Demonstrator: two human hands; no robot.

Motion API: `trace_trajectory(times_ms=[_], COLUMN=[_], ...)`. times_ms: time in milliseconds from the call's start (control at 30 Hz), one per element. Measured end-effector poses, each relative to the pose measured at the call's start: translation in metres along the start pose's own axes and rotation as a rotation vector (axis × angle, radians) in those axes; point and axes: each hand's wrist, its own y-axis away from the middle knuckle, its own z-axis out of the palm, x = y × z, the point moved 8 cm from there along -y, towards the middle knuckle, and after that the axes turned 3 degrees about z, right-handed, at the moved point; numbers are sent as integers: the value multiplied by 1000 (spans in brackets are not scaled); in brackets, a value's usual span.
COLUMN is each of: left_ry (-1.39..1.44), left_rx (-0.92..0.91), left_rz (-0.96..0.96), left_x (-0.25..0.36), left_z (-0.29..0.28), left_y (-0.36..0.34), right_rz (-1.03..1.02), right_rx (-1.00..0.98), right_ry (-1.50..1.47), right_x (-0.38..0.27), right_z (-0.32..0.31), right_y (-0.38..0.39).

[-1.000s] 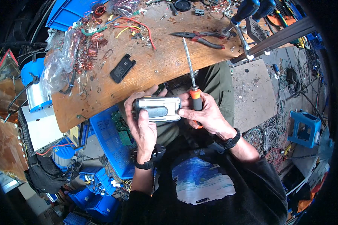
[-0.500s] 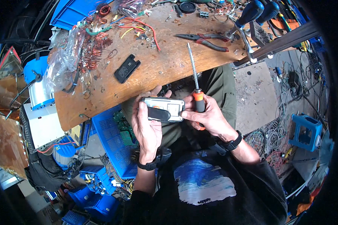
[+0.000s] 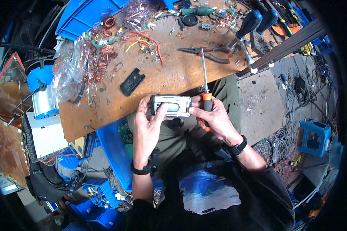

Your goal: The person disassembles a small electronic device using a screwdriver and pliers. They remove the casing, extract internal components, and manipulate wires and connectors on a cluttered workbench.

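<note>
A small rectangular device [image 3: 184, 103] with a silver-white face and dark casing is held over my lap, just off the table's near edge. My left hand [image 3: 145, 122] is closed round its left end, the thumb lying across a grey oval area on the face. My right hand [image 3: 216, 117] grips a screwdriver [image 3: 207, 103] with an orange and black handle, its long shaft pointing up and away. The right thumb also presses the device's right end. On the table beyond lies a black cover-like piece [image 3: 132, 82], apart from both hands.
Pliers [image 3: 212, 53] with dark red handles lie on the wooden table [image 3: 100, 109]. Copper coils [image 3: 98, 63], wires and plastic bags crowd its left side. A clamp-like tool with blue handles [image 3: 250, 24] stands at the right. A blue crate [image 3: 115, 154] sits below; tangled cables [image 3: 272, 150] cover the floor.
The device has shifted slightly right, and my left thumb has moved onto its face. The black rounded strip there no longer shows; a grey oval does. The screwdriver has moved slightly right, more upright.
</note>
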Motion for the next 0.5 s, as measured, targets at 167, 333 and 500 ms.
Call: trace_trajectory(times_ms=[167, 333, 500], left_ry=[15, -652, -1000], left_rx=[-28, 44, 151], left_rz=[47, 225, 125], left_x=[22, 33, 54], left_z=[6, -4, -13], left_y=[-51, -77, -67], right_rz=[-130, -25, 51], right_rx=[110, 53, -78], right_ry=[245, 196, 76], right_x=[-27, -10, 7], right_z=[-15, -29, -37], right_y=[-10, -1, 14])
